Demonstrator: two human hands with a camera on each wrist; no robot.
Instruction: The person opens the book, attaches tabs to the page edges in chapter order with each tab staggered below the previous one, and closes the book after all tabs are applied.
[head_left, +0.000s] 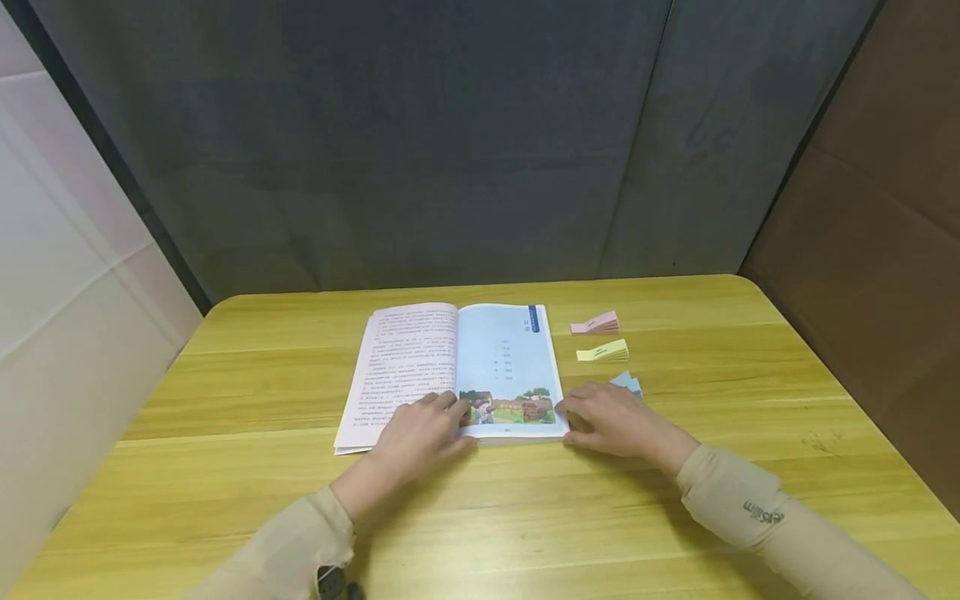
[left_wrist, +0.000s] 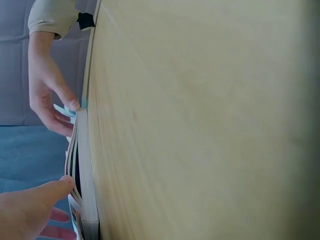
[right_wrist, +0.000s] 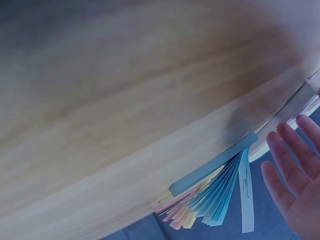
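Note:
An open book [head_left: 510,367] lies on the table, its left page full of text and its right page pale blue with a village picture at the bottom. My left hand [head_left: 423,429] rests on the lower part of the book by the centre fold, and in the left wrist view its thumb touches the page edges. At the lower right corner, the fingers of my right hand [head_left: 611,421] touch the book's side edge; the right wrist view shows them fairly straight. Just behind that hand is a blue pad of paper strips [right_wrist: 217,185], fanned out and partly hidden in the head view.
To the right of the book, a yellow pad of strips [head_left: 603,351] and a pink pad of strips [head_left: 596,323] lie on the wooden table [head_left: 750,375]. A dark partition [head_left: 450,150] stands behind the table, with a white panel at left and a brown one at right.

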